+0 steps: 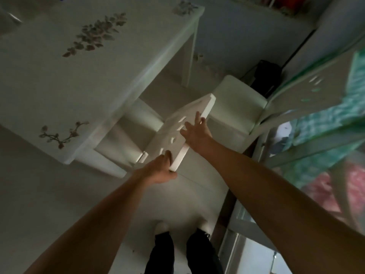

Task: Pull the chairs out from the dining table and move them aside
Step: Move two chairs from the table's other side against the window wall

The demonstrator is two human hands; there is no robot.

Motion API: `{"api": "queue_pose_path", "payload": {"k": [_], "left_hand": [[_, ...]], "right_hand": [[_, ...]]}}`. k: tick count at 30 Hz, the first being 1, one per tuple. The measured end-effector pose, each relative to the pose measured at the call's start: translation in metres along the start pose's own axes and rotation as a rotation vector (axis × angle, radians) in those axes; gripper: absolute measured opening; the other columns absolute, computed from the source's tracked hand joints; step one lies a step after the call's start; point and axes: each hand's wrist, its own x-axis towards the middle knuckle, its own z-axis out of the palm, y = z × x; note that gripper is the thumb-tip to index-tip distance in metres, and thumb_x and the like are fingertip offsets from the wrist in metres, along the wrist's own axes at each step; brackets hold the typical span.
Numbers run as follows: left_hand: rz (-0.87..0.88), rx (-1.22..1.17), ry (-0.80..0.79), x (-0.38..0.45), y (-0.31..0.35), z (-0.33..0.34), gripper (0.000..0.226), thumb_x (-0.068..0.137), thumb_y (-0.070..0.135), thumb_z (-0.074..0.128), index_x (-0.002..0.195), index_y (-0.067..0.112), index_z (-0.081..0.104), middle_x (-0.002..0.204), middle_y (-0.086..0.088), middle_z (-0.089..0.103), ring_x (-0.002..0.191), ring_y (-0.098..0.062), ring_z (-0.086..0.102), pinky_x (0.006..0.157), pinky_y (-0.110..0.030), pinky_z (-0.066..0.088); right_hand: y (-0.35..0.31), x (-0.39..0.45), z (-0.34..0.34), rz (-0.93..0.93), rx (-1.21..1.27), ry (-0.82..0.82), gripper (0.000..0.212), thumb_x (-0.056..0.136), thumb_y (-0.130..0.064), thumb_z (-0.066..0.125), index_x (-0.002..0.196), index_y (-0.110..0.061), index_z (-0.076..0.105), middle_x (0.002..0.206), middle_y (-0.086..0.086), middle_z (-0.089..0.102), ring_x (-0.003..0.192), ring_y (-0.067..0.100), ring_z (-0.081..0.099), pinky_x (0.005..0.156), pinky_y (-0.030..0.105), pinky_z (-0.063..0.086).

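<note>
Both hands on chair back (183, 133)

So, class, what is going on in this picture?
A person stands at a white dining table with both hands on the backrest of a white chair. The left hand grips its lower corner; the right hand lies open over its edge. The seat sits partly under the table.

Smooth white painted-looking chair back (183, 133), slightly glossy. Padded seat (235, 107) like shiny faux leather. Worktop (59, 80) matt, leaf-print covering. Pale smooth floor (189, 204), faint sheen.
</note>
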Motion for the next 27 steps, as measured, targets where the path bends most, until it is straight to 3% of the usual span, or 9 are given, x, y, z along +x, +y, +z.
{"api": "queue_pose_path", "payload": {"k": [9,13,16,19,22,27], "left_hand": [[0.088,0.126,-0.028,-0.002,0.088,0.065,0.053,0.077,0.031,0.063,0.112,0.001,0.037,0.111,-0.022,0.051,0.098,-0.042,0.059,0.068,-0.032,0.038],[0.117,0.169,-0.135,0.000,0.137,0.088,0.075,0.078,0.048,0.063,0.125,-0.002,0.033,0.123,-0.021,0.046,0.108,-0.037,0.055,0.075,-0.031,0.037],[0.143,0.169,-0.245,0.001,0.167,0.103,0.092,0.072,0.067,0.061,0.134,0.005,0.032,0.133,-0.014,0.043,0.118,-0.030,0.051,0.086,-0.033,0.039],[0.186,0.101,-0.329,0.000,0.192,0.120,0.092,0.067,0.069,0.064,0.135,0.013,0.036,0.136,-0.007,0.045,0.121,-0.023,0.051,0.099,-0.040,0.044],[0.253,0.036,-0.383,-0.001,0.222,0.138,0.088,0.064,0.069,0.066,0.133,0.021,0.040,0.135,0.000,0.049,0.120,-0.017,0.053,0.099,-0.040,0.046],[0.329,-0.027,-0.445,-0.004,0.264,0.160,0.078,0.066,0.072,0.061,0.127,0.027,0.044,0.132,0.008,0.052,0.120,-0.011,0.053,0.089,-0.028,0.044]], "right_hand": [[0.061,-0.062,0.061,-0.025,-0.057,-0.038,0.056,0.093,-0.023,0.058,0.146,-0.026,0.040,0.147,0.006,0.044,0.141,0.059,0.018,0.108,0.053,0.037],[0.097,-0.097,0.087,-0.016,-0.050,-0.053,0.061,0.089,-0.026,0.064,0.145,-0.029,0.041,0.146,0.002,0.045,0.142,0.056,0.019,0.107,0.050,0.039],[0.120,-0.130,0.115,0.003,-0.026,-0.081,0.066,0.089,-0.022,0.066,0.147,-0.029,0.038,0.151,0.003,0.040,0.144,0.055,0.014,0.110,0.051,0.037],[0.139,-0.163,0.139,0.021,-0.023,-0.102,0.062,0.091,-0.019,0.062,0.147,-0.030,0.038,0.153,0.002,0.037,0.145,0.054,0.012,0.111,0.050,0.037],[0.165,-0.196,0.158,0.046,-0.022,-0.114,0.055,0.095,-0.017,0.055,0.146,-0.029,0.040,0.153,0.002,0.037,0.146,0.054,0.011,0.112,0.049,0.035],[0.198,-0.235,0.177,0.097,-0.004,-0.170,0.052,0.096,-0.020,0.054,0.144,-0.033,0.043,0.156,-0.002,0.036,0.148,0.050,0.008,0.114,0.047,0.033]]}}
